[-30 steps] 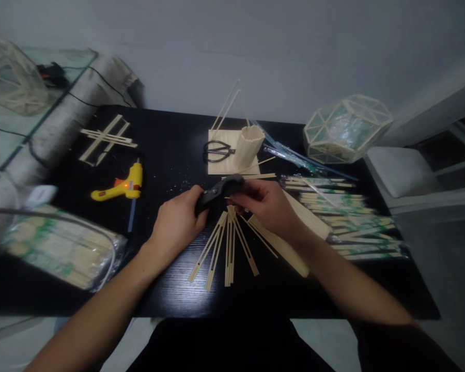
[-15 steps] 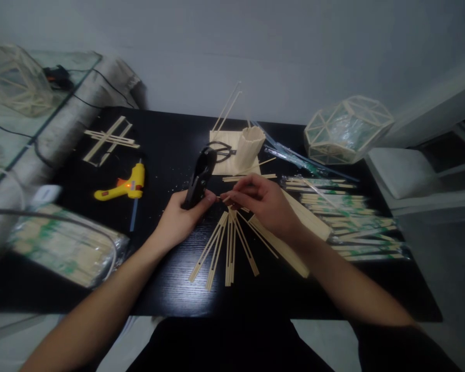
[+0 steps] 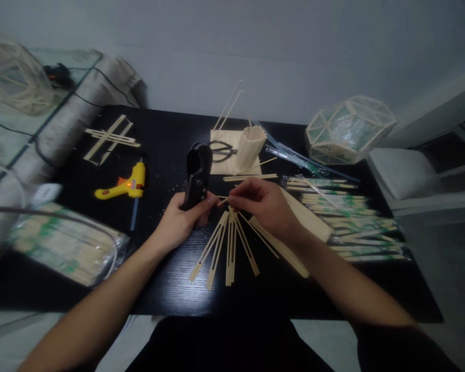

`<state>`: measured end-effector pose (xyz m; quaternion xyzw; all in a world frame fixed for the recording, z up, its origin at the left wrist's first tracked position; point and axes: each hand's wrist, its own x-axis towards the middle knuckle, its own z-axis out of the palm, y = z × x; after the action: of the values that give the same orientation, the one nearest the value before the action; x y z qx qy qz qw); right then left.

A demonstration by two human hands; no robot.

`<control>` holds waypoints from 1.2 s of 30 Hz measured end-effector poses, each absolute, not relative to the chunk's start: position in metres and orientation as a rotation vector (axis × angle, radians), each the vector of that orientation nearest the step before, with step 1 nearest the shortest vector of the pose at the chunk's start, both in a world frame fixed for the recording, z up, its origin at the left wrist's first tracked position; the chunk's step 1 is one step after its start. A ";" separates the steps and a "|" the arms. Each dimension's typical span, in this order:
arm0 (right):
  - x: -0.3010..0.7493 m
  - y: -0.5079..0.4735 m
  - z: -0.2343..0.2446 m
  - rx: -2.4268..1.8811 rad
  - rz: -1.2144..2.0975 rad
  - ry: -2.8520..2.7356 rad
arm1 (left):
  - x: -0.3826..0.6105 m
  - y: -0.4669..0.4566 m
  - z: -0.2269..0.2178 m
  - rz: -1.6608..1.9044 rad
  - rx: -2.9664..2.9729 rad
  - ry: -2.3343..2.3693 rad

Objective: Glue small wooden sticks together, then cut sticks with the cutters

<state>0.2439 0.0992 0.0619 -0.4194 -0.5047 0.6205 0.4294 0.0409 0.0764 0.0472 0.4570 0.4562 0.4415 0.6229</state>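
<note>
My left hand [image 3: 182, 219] is closed round the handle of a black cutter [image 3: 197, 174], which stands upright with its head pointing away from me. My right hand [image 3: 265, 204] pinches a short thin bamboo stick [image 3: 221, 200] whose tip reaches the thumb of the left hand. Both hands hover over a fan of split bamboo sticks [image 3: 227, 245] lying on the black table [image 3: 170, 289].
A yellow glue gun [image 3: 122, 188] lies left of the hands. Black scissors [image 3: 220, 150] and a stick cup [image 3: 248, 147] rest on a wooden board behind them. Wrapped chopsticks [image 3: 344, 214] pile up at right, a faceted stick frame [image 3: 349, 129] beyond. A bagged stick bundle [image 3: 62, 248] lies at left.
The cutter has swung from lying across both hands to standing upright in my left hand alone. My right hand let go of it and now pinches a short stick.
</note>
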 end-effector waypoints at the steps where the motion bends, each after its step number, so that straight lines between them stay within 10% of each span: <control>1: 0.244 0.099 0.062 -1.054 1.544 -1.267 | 0.041 0.076 0.047 1.019 1.027 1.029; 36: 0.243 0.098 0.062 -1.051 1.362 -1.393 | 0.032 0.083 0.054 0.699 1.999 1.537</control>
<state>0.2434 0.0977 0.0616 -0.4246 -0.5629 0.5503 0.4473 0.0319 0.0829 0.0541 0.7377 0.5673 0.2579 0.2596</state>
